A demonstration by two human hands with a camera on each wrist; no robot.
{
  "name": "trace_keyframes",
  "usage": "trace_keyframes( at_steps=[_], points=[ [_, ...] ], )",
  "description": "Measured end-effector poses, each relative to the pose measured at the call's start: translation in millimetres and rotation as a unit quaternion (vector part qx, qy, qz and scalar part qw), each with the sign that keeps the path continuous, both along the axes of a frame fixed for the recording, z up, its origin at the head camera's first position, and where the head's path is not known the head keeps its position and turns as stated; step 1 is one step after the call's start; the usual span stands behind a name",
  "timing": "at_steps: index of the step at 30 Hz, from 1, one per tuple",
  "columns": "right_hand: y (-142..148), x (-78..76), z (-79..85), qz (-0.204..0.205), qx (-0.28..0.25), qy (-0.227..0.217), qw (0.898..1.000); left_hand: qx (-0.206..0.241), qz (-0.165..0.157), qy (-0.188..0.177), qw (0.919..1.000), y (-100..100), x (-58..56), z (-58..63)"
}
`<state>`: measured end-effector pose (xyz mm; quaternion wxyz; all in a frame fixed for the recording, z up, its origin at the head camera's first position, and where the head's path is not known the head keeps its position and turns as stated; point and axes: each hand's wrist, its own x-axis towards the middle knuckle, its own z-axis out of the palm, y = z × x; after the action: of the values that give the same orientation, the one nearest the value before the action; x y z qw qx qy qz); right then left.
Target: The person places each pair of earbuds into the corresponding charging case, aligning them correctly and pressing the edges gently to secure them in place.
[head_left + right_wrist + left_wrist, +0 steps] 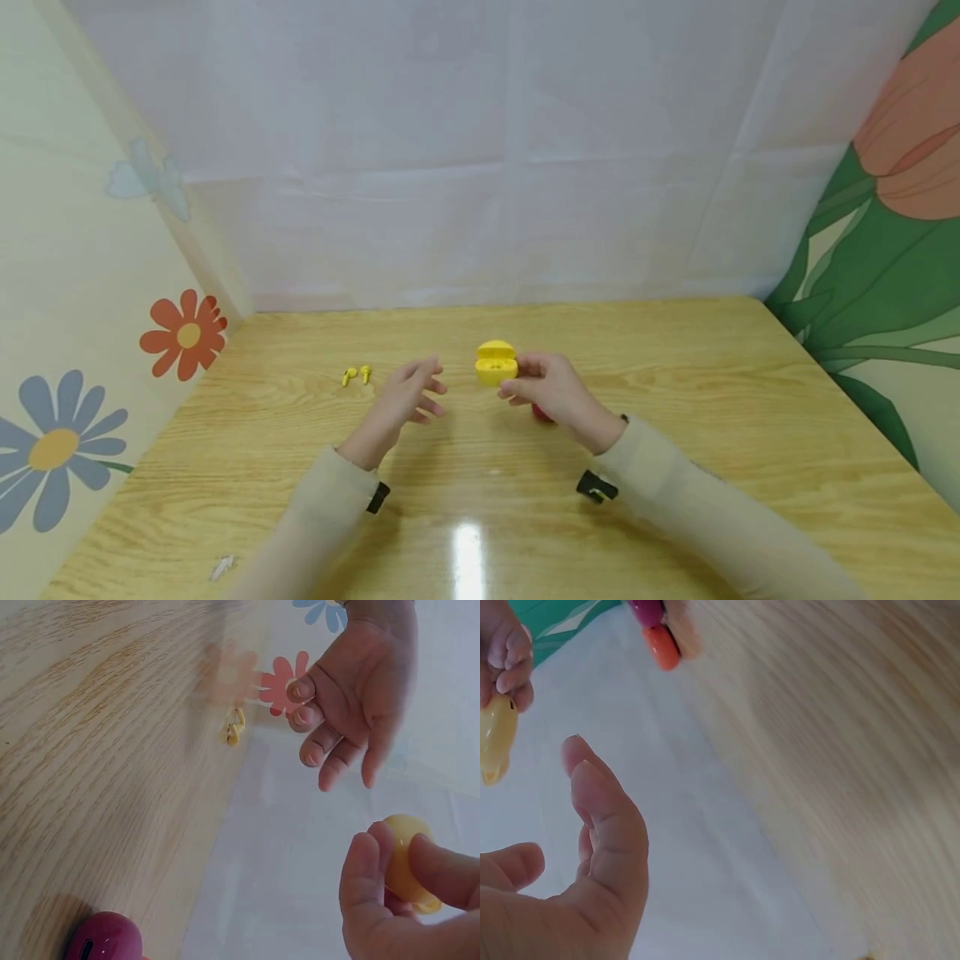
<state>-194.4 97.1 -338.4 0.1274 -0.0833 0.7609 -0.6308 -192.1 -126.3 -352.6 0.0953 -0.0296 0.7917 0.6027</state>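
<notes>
My right hand [558, 392] holds a yellow earbud case [497, 372] by its right side, above the table, with the lid up; its wells face me in the head view. Thumb and fingers pinch the same case [405, 859] in the right wrist view. My left hand [402, 398] hovers to the left of the case with nothing in it, fingers loosely bent and apart. Two yellow earbuds [366, 374] lie on the table beyond and left of that hand. In the left wrist view the left hand [604, 855] is bare, thumb spread from the fingers.
A magenta case [105, 937] sits on the wooden table [495, 517], mostly behind my right hand in the head view. Beside it is an orange rounded object [661, 648]. A white cloth wall [480, 167] rises at the table's back edge, with flower-printed panels left and right.
</notes>
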Motion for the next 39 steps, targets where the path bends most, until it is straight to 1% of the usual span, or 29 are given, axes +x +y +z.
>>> trace_keyframes(
  at_steps=[4,10,18,24,28,32,36,39],
  points=[
    [0.8,-0.4,0.6,-0.007,-0.006,-0.010,1.000,-0.017,-0.002,-0.007,0.9998,-10.8,1.5,-2.7],
    [2.0,-1.2,0.8,-0.011,-0.013,-0.005,1.000,-0.047,0.012,-0.025,0.9985,-24.6,5.8,-6.0],
    [2.6,-2.6,-0.4,-0.011,-0.013,-0.007,1.000,-0.078,0.016,-0.028,0.9965,-35.8,8.5,-14.3],
    [2.8,-3.4,0.2,-0.009,-0.015,-0.010,1.000,-0.099,0.032,-0.041,0.9937,-43.7,10.8,-18.3],
    [3.7,-3.8,0.6,-0.012,-0.018,-0.012,1.000,-0.113,0.033,-0.044,0.9921,-48.6,9.1,-19.1],
    [4.4,-3.7,1.0,-0.012,-0.020,-0.011,1.000,-0.127,0.030,-0.046,0.9904,-53.9,4.3,-19.8],
    [4.4,-3.6,0.8,-0.012,-0.022,-0.013,1.000,-0.141,0.046,-0.054,0.9875,-60.4,0.6,-20.5],
    [4.1,-3.9,0.1,-0.012,-0.025,-0.013,1.000,-0.148,0.052,-0.056,0.9860,-66.0,-1.1,-20.5]
  ],
)
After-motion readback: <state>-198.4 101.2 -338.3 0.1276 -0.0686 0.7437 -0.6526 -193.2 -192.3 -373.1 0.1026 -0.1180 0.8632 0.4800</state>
